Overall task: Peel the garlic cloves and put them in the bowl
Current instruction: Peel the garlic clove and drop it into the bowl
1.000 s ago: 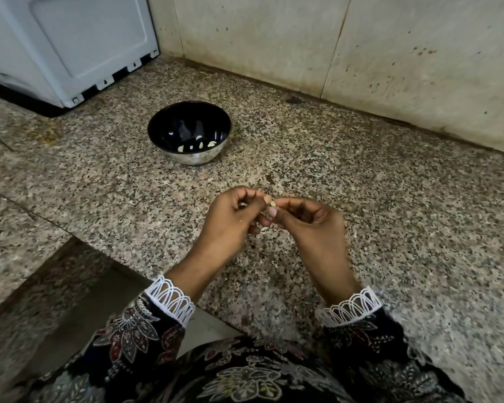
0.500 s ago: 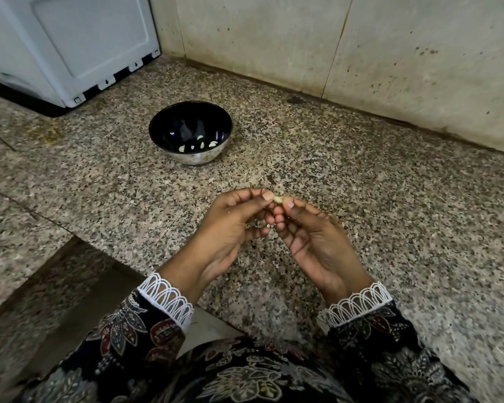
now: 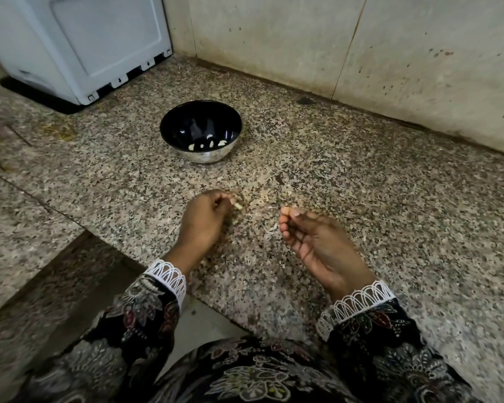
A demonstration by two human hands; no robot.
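Note:
A steel bowl (image 3: 204,154) with a dark inside stands on the speckled granite floor, with several peeled garlic cloves (image 3: 205,144) at its bottom. My left hand (image 3: 202,221) is below the bowl and pinches a small pale garlic clove (image 3: 238,205) at its fingertips. My right hand (image 3: 312,242) is apart to the right, palm up with fingers curled; whether it holds anything between thumb and finger I cannot tell. A scrap of garlic skin (image 3: 269,229) lies on the floor between my hands.
A white appliance (image 3: 79,45) stands at the back left. A stained wall (image 3: 361,53) runs along the back. A granite step edge (image 3: 79,231) drops to a lower level at the left. My patterned sleeves and lap fill the bottom.
My hands were together working on the clove. They have separated: the left keeps the clove and has moved left, the right has pulled away to the right.

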